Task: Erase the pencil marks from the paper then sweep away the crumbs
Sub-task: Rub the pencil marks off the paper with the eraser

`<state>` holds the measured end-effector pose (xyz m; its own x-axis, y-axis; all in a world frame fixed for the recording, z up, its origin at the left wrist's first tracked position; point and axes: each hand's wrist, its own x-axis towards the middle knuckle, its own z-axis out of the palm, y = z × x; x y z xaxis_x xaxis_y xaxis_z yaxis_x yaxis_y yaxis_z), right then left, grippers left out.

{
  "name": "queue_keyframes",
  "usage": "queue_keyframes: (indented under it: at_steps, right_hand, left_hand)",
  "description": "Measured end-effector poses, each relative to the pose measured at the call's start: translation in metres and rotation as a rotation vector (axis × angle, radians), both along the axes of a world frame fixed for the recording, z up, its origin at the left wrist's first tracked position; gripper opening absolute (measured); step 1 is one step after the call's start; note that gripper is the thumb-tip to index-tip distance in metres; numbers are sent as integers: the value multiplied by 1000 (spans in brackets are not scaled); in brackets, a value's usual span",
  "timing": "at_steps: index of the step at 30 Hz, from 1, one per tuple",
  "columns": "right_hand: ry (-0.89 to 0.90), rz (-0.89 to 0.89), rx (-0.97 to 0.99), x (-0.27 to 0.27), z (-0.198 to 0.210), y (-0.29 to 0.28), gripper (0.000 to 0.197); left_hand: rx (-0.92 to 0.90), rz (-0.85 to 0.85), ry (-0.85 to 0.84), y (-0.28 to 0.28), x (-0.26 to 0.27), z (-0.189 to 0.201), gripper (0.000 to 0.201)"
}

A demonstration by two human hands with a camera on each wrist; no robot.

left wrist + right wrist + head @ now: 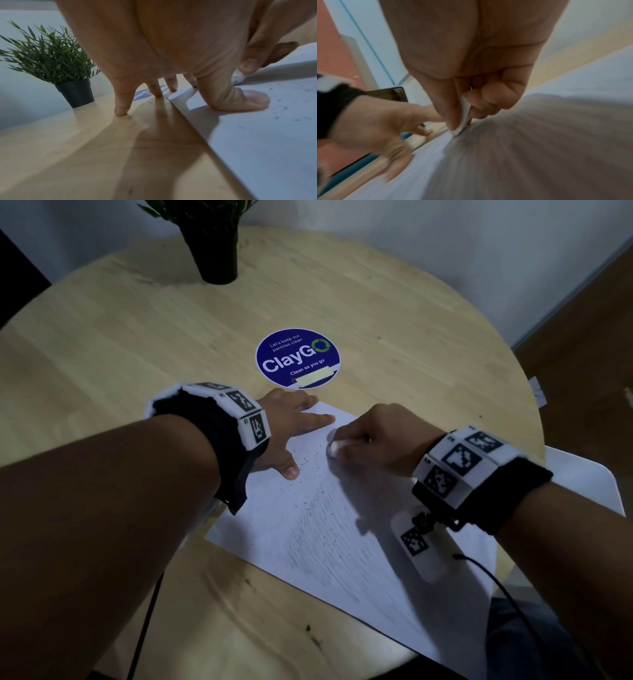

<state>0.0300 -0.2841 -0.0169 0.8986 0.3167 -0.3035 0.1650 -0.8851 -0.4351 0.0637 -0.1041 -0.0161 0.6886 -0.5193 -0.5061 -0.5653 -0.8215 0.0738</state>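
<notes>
One paper (329, 529) — one eraser (334, 446) — two hands

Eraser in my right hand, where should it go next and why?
Probably stroke the eraser back toward you over the grey shading, since most of the paper near you looks unerased. Keep the left hand pressing the paper's far corner; crumbs can wait.

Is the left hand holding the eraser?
No, the left hand lies flat with spread fingers on the paper, while the right hand pinches the white eraser.
</notes>
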Motion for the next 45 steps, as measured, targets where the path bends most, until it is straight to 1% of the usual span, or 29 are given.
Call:
queue_keyframes:
  at_steps: [2, 4, 5, 8, 9, 10, 12, 13, 14, 16, 17, 18, 20, 21, 22, 25, 26, 29, 30, 31, 33, 34, 37, 38, 39, 42, 43, 45]
  right_hand:
    - [-38, -126, 22, 11, 1, -10, 15]
    - [-74, -177, 20, 13, -1, -11, 17]
    - [-69, -152, 21, 10, -3, -5, 17]
    - [-25, 83, -1, -9, -1, 18, 18]
    - [-25, 101, -21, -8, 1, 20, 18]
    - [-39, 60, -50, -2, 2, 17, 17]
    - [-82, -78, -57, 7, 2, 11, 17]
    - [-96, -94, -47, 6, 2, 12, 17]
    - [-95, -47, -47, 2, 2, 16, 18]
    - [-65, 121, -46, -11, 2, 27, 17]
    - [-58, 139, -50, -13, 4, 27, 17]
    - [-52, 71, -68, -7, 5, 21, 18]
    - [-92, -141, -61, 7, 3, 2, 21]
    - [-111, -187, -49, 10, 3, -3, 21]
    - [-109, -176, -55, 10, 3, -4, 21]
    - [-42, 3, -73, -3, 3, 7, 21]
    - [-34, -9, -70, -2, 3, 6, 18]
    - [-107, -180, -34, 10, 4, -6, 16]
    - [-117, -184, -36, 10, 4, -6, 16]
    - [-106, -147, -36, 8, 2, -5, 17]
    - [-61, -15, -73, 1, 2, 4, 18]
    - [-54, 4, -84, 1, 4, 4, 18]
    - [-86, -123, -84, 16, 8, -12, 19]
    - [-100, -131, -95, 16, 8, -12, 20]
    - [-103, -106, -97, 15, 6, -11, 20]
    - [-57, 53, -102, 1, 3, 1, 19]
    - [-48, 42, -96, 3, 5, -2, 17]
    - [-62, -56, -93, 12, 8, -12, 16]
  left_hand:
    - [9, -1, -4, 0, 0, 0, 97]
    - [0, -8, -11, 0, 0, -1, 97]
    - [-10, -10, -11, 1, 0, -2, 97]
    - [-18, -4, -9, 2, 1, -4, 98]
    - [-17, -1, -8, 2, 1, -4, 98]
    - [-17, 3, -7, 2, 0, -4, 98]
    - [-27, 9, -4, 2, 0, -4, 98]
    - [-38, 11, -3, 2, 1, -4, 98]
    - [-47, 7, -1, 2, 2, -5, 98]
    - [-51, -2, 4, 3, 3, -6, 99]
    - [-48, 0, 8, 3, 3, -6, 99]
    - [-42, 7, 11, 3, 3, -7, 98]
    - [-28, 14, 12, 2, 3, -6, 97]
    - [-26, 14, 13, 2, 2, -6, 96]
    - [-27, 13, 13, 2, 2, -6, 96]
    - [-32, 3, 2, 2, 1, -5, 96]
    - [-32, 4, 0, 2, 1, -5, 96]
    - [-32, 18, 9, 2, 1, -5, 96]
    - [-29, 18, 10, 2, 1, -6, 97]
    - [-26, 13, 9, 2, 2, -6, 97]
    - [-26, 7, 4, 3, 1, -6, 97]
    - [-27, 6, 2, 3, 1, -5, 97]
    - [-16, 4, 3, 2, 2, -5, 96]
    - [-13, 2, 6, 2, 2, -6, 97]
    - [-12, 0, 7, 2, 2, -6, 97]
    - [-13, -5, -3, 2, 2, -6, 97]
    - [-12, -5, -4, 2, 1, -6, 97]
    - [-6, -7, -9, 2, 1, -5, 96]
